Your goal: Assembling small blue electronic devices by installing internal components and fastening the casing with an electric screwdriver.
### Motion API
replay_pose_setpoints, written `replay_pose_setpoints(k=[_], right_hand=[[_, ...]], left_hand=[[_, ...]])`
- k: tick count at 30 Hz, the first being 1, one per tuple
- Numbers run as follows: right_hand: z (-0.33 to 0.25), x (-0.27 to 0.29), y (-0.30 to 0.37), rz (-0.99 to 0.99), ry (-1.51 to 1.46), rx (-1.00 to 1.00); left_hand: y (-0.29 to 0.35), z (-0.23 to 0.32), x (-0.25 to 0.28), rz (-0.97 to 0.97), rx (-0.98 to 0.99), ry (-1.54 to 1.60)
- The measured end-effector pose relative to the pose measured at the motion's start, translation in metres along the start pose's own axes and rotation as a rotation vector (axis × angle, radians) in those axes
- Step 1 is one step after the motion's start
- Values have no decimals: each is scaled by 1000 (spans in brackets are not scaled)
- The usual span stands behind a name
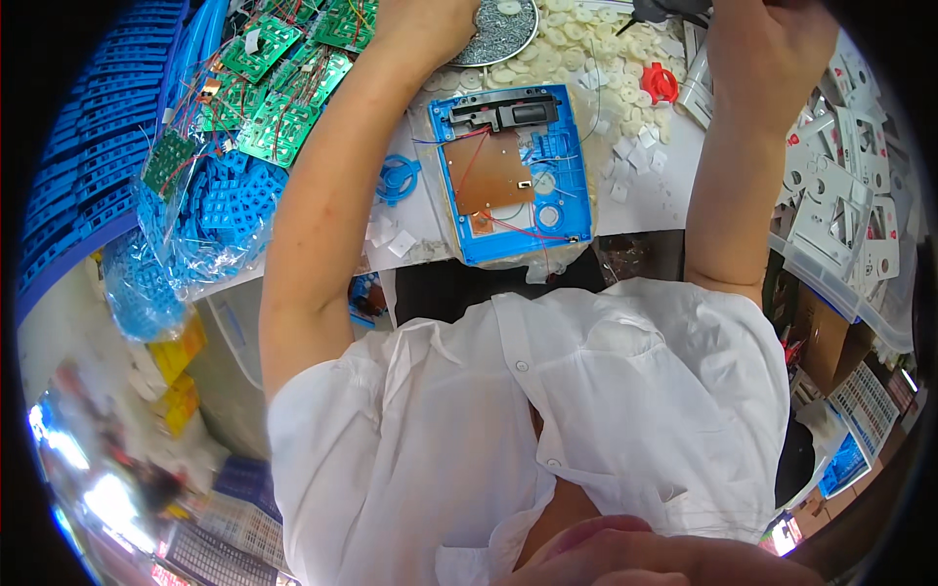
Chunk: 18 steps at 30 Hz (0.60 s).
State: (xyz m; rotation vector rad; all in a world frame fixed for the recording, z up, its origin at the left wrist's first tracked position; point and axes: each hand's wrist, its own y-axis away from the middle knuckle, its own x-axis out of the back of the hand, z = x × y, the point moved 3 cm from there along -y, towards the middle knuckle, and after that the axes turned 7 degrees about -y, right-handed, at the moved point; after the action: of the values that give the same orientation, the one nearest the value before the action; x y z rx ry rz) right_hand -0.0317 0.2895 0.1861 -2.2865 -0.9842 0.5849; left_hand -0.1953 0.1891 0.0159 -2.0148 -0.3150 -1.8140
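Observation:
Up at the top edge, my left hand is beside a round metal dish full of small silvery pieces, probably screws. Its fingers are mostly cut off by the frame. My right hand is at the top right, its fingers also out of sight. Next to that wrist is a dark tool with a thin pointed tip; whether I hold it cannot be seen. Between my forearms lies an open blue plastic casing, with a brown circuit board, a black part and red and blue wires inside.
Green circuit boards and bagged blue parts are heaped at left. Cream plastic discs cover the back, near a red ring part. A blue ring part lies beside the casing. White panels fill a bin at right.

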Motion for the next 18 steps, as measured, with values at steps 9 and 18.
replay_pose_setpoints(k=[9,18], right_hand=[[18,8,6,-132,-262,-145],[38,7,48,-235,-963,-216]], left_hand=[[7,-13,7,52,77,171],[84,47,70,264,-141,771]])
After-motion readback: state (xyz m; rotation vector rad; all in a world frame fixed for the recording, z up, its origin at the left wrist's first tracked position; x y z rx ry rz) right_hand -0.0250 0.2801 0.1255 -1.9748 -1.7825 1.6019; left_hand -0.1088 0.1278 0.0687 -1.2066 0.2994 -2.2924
